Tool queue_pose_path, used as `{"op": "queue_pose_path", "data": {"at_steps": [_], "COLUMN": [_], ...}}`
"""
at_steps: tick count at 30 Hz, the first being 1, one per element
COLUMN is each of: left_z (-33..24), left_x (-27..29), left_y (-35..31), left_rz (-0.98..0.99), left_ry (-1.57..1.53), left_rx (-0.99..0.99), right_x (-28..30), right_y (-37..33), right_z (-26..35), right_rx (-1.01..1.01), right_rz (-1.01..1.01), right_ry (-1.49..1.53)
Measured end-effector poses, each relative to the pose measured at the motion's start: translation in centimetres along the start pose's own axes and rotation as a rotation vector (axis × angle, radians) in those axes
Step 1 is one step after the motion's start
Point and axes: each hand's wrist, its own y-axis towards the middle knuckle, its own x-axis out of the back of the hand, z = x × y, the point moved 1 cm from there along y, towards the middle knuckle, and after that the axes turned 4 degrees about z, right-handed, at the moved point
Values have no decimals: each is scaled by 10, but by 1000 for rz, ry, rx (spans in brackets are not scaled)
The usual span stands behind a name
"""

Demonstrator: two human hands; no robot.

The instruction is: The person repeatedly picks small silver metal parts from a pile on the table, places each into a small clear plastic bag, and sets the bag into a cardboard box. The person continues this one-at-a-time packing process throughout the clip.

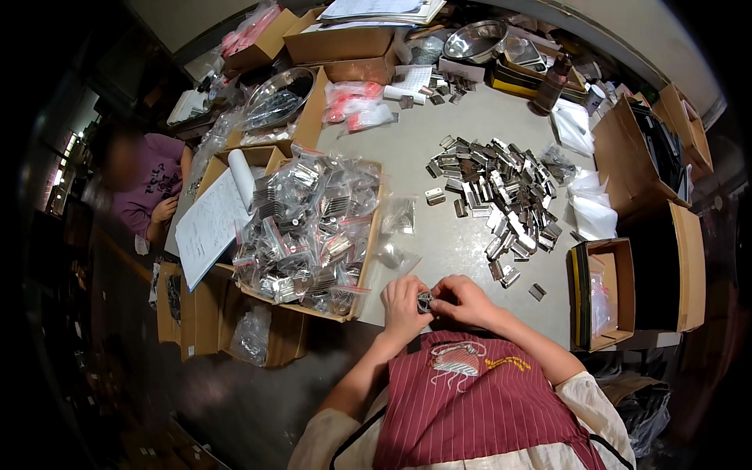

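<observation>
At the table's near edge my two hands meet around a small dark metal stack (pixel 424 302), which looks ribbed from its edges. My left hand (pixel 403 307) has its fingers wrapped round the left side of it. From the other side my right hand (pixel 464 300) presses its fingertips against the stack, its fingers partly hidden. Ahead and to the right lies a loose heap of small bent metal plates (pixel 505 192), shiny and dark. A single plate (pixel 537 291) rests nearest my right hand. Left of my hands, a cardboard box (pixel 374 227) is filled with clear bags of metal plates (pixel 313 215).
Clear bags (pixel 398 215) lie between the box and the heap. A small open box (pixel 627 309) stands at right, with taller cartons behind. A brown bottle (pixel 552 82), metal bowl (pixel 475 41) and pink-striped bags (pixel 356 106) sit farther back. A person in purple (pixel 157 176) is at left.
</observation>
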Motion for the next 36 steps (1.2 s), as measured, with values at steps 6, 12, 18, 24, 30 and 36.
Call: {"op": "queue_pose_path", "data": {"at_steps": [6,12,18,24,30,36], "left_z": [-9,-18,-38,-37,-47,-63], "left_x": [22,53,62,26,34,61], "left_y": [-2,15,27,20,36,52], "left_rz": [27,199,43,213,220,306], "left_ry": [-73,-186,-66,-48,-5,-193], "left_rx": [6,342,62,128,184,254], "right_x": [-17,-10,19,34,55,58], "right_y": [-4,-3,-6,-14,-13,-27], "right_z": [-10,13,28,27,64,38], "right_rx": [28,-4,26,-36,352,231], "right_rz": [6,-36,-150,-133,-129,-40], "right_ry": [-63,81,12,-19,-453,-463]}}
